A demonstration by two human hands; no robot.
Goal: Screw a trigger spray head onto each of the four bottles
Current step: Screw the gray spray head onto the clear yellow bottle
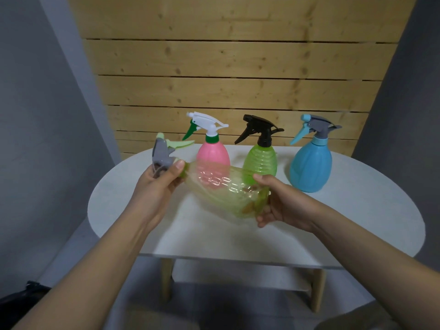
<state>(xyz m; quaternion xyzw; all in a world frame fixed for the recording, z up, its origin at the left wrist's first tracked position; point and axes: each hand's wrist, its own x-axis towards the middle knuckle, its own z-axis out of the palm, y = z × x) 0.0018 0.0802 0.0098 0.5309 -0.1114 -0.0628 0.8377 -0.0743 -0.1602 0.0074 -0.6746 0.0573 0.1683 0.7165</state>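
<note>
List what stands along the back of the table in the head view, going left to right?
pink bottle with white spray head → green bottle with black spray head → blue bottle with grey and blue spray head

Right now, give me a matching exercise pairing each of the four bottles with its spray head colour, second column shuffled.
Bottles:
1. pink bottle
2. green bottle
3. blue bottle
4. clear yellowish bottle, held in both hands

Spray heads:
A. black
B. grey with pale green trigger
C. white with green trigger
D. grey with light blue trigger

Pairs: 1-C, 2-A, 3-D, 4-B
</note>
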